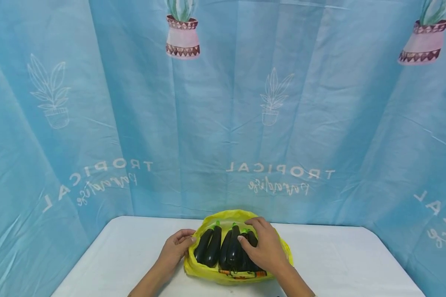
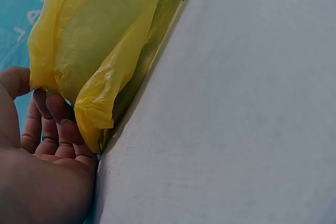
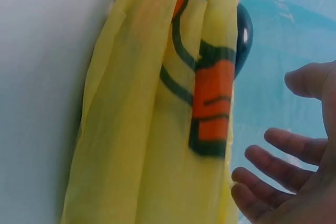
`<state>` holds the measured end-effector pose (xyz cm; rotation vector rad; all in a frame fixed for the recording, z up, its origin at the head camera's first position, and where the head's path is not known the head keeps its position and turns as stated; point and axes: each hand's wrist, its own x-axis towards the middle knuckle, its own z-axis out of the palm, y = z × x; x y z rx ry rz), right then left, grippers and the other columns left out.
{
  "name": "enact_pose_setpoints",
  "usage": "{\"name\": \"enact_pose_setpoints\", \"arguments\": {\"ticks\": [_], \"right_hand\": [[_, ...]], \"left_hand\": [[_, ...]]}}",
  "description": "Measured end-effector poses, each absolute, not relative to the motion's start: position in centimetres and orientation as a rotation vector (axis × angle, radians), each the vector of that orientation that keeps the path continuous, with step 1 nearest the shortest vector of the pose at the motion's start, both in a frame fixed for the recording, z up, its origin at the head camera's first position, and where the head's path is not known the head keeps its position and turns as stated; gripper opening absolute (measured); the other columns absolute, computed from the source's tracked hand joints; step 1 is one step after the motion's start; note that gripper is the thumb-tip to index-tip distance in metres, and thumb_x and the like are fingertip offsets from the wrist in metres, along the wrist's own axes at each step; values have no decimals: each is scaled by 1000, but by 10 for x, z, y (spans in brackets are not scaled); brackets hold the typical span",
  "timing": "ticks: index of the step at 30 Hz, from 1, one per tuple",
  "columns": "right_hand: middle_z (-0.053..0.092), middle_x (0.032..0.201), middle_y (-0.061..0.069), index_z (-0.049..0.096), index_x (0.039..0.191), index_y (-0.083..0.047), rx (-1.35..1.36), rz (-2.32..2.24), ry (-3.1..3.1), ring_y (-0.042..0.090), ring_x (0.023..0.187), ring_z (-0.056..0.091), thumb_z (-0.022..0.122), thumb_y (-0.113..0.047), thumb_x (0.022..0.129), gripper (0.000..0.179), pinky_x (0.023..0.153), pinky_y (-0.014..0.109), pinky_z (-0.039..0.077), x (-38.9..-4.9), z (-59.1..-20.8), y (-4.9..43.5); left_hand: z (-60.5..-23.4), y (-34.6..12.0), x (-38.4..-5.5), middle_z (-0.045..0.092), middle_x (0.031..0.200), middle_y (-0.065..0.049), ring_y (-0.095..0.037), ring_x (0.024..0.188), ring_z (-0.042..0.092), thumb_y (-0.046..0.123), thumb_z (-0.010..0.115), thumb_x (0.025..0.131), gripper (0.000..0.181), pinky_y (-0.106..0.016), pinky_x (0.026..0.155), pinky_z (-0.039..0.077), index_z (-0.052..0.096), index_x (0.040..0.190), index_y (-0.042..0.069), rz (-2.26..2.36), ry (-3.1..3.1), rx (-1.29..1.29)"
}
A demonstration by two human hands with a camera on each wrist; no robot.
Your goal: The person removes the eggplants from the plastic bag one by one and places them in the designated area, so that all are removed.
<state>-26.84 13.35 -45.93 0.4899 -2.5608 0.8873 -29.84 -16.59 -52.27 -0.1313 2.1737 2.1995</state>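
Observation:
A yellow plastic bag [image 1: 208, 272] lies on the white table with its mouth spread wide. Several dark, glossy eggplants [image 1: 213, 249] rest side by side inside it, green stems pointing away from me. At the bag's left rim, my left hand [image 1: 175, 249] pinches the plastic between thumb and curled fingers; the left wrist view shows the fingers [image 2: 50, 129] by the bag's edge. Over the right-hand eggplants hovers my right hand [image 1: 267, 247], thumb and fingers spread. In the right wrist view, that hand's fingers [image 3: 281, 169] hold nothing, and one eggplant [image 3: 243, 38] peeks past the bag.
The white table [image 1: 330, 264] extends to both sides of the bag. Blue curtains [image 1: 208, 123] with plant prints and mirrored lettering hang behind it and along both sides. Orange and black print [image 3: 212, 98] marks the bag's near side.

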Motion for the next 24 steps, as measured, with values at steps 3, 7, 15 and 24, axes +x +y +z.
{"name": "enact_pose_setpoints", "arguments": {"ticks": [3,7,15,24], "right_hand": [[64,133,5,68,132,-17,480,882,-2583,31,124,62,78,-36,97,41,101,56,52,-270,-461,129],[63,133,5,67,133,-17,457,883,-2628,30,123,63,77,-38,97,43,99,55,53,-272,-462,123],[61,130,10,65,135,-10,409,960,-2709,31,115,63,76,-43,98,51,93,55,55,-275,-469,114],[60,125,13,66,132,-5,281,900,-2765,31,105,65,78,-50,93,61,89,55,56,-280,-477,100]], "left_hand": [[-522,-165,-297,72,112,-8,-20,95,63,20,73,98,35,-29,73,52,66,128,2,2208,2174,-132],[-520,-164,-295,72,112,-9,-21,96,63,19,74,98,34,-29,73,52,66,127,2,2215,2177,-141],[-520,-164,-294,71,108,-8,-21,94,63,17,74,98,34,-28,73,53,66,126,1,2224,2177,-149],[-515,-164,-292,71,109,-9,-20,94,63,16,74,98,34,-27,73,53,66,126,0,2233,2153,-104]]}}
